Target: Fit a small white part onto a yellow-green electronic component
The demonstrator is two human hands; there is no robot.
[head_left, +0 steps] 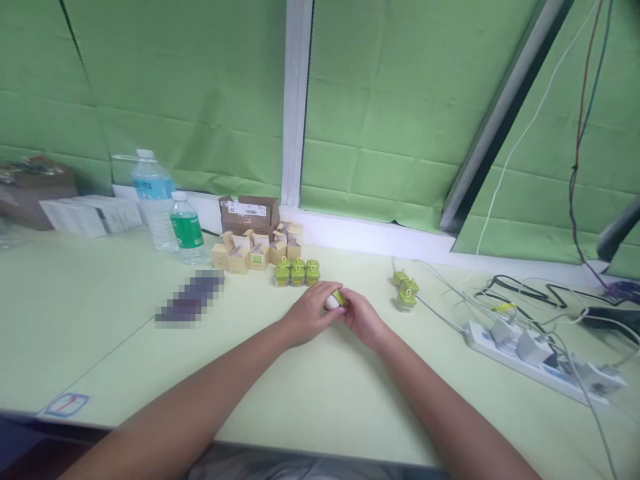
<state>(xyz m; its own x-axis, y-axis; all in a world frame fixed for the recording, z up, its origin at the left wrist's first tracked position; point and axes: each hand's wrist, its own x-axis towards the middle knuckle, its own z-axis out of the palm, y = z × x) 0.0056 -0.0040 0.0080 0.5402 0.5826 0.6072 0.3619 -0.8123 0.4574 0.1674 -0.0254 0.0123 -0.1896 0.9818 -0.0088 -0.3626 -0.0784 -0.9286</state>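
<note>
Small green-and-white gadget (pixel 335 299) pinched between left hand (pixel 311 313) and right hand (pixel 361 320), just above the table (pixel 320 387). Probably light, rigid, smooth plastic; best held by the sides. Similar green units (pixel 297 273) beyond the grip, more (pixel 405 291) to its right.

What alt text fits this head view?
Both hands, left hand and right hand, hold a small green-and-white item over a pale table. Green jars, small boxes, two bottles and a power strip sit around.
</note>
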